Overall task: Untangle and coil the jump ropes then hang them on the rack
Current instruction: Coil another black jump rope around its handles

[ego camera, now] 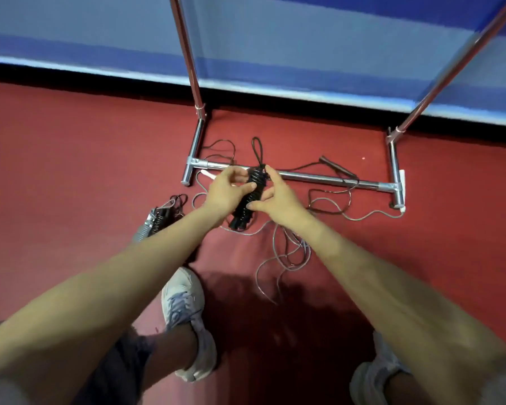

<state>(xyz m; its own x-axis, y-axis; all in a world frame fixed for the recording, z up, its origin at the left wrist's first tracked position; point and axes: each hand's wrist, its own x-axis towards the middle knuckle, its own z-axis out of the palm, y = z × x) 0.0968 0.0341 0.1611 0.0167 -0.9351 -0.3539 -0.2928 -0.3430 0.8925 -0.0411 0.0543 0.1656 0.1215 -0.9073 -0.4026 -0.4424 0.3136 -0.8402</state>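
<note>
Both of a person's hands hold a tightly coiled black jump rope (254,181) at the centre of the frame, above a red floor (70,159). The left hand (227,192) pinches the bundle's side between thumb and fingers. The right hand (276,198) grips the other side, its index finger stretched toward the top. 1 loop of the rope sticks up past the hands. Beyond them lies the rack (319,178) base. A loose grey rope (292,249) sprawls tangled below centre, and another coiled bundle (158,219) lies at left.
</note>
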